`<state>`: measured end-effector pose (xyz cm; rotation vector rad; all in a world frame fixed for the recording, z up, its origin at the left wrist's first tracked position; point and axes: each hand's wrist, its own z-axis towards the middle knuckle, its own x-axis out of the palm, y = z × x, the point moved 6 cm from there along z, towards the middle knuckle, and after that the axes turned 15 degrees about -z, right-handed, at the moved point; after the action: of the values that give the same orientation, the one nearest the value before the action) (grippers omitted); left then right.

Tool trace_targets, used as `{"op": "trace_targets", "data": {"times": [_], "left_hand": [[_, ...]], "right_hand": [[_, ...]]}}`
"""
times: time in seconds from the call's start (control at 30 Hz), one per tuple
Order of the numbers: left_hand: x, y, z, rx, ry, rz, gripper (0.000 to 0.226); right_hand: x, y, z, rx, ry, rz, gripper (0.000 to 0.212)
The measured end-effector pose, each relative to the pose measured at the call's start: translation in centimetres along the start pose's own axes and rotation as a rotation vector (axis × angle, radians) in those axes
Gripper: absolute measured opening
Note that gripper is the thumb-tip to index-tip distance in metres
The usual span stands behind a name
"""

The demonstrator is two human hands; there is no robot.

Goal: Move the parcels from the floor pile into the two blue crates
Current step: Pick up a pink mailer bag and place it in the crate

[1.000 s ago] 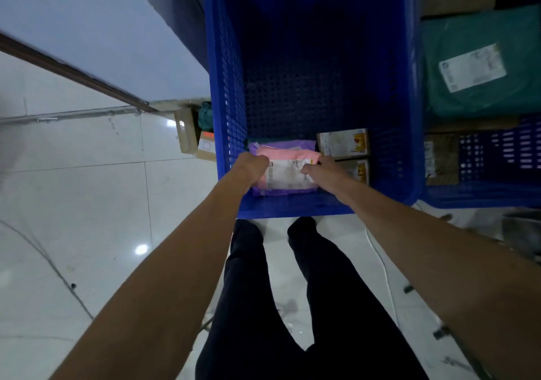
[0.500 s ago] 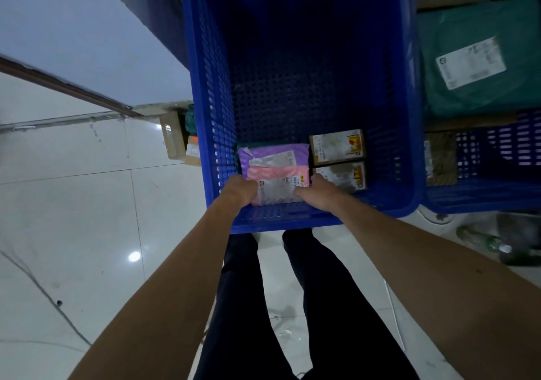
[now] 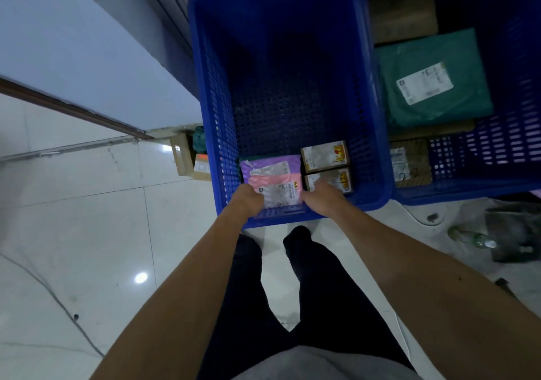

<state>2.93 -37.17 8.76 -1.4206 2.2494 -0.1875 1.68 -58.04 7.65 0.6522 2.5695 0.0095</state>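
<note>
A tall blue crate (image 3: pixel 205 92) stands in front of me. At its near end a pink parcel (image 3: pixel 278 189) with a white label lies against a purple parcel (image 3: pixel 269 165). My left hand (image 3: pixel 247 201) grips the pink parcel's left edge and my right hand (image 3: pixel 320 198) holds its right edge, both reaching over the near rim. Two small brown boxes (image 3: pixel 326 157) (image 3: pixel 336 179) sit beside it on the right. A second blue crate (image 3: pixel 497 157) to the right holds a green parcel (image 3: pixel 430 81) and brown boxes (image 3: pixel 409 163).
A cardboard box (image 3: pixel 183 154) and a small parcel lie on the white tiled floor left of the crate, against a grey wall. A plastic bottle (image 3: pixel 474 237) and a dark object lie on the floor at the right. My dark-trousered legs are below.
Both hands have lowered the pink parcel toward the near end of the crate floor, uncovering the purple parcel behind it. The view has pulled back.
</note>
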Motion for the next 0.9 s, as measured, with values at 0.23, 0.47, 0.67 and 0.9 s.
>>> {"op": "trace_targets", "data": {"times": [0.23, 0.47, 0.67, 0.9], "left_hand": [[-1.5, -3.3, -5.6, 0.082, 0.014, 0.003, 0.039], [-3.9, -3.5, -10.0, 0.174, 0.049, -0.137, 0.042], [-7.8, -0.3, -11.6, 0.219, 0.146, -0.344, 0.050], [-16.7, 3.2, -9.0, 0.161, 0.208, -0.587, 0.022]], "right_hand": [[-3.0, 1.3, -6.0, -0.036, -0.077, -0.050, 0.050], [-5.2, 4.7, -10.4, -0.161, -0.120, -0.146, 0.046], [-4.9, 11.0, -12.0, -0.213, -0.199, -0.196, 0.044], [-0.8, 19.8, -13.2, -0.186, -0.348, -0.361, 0.032]]}}
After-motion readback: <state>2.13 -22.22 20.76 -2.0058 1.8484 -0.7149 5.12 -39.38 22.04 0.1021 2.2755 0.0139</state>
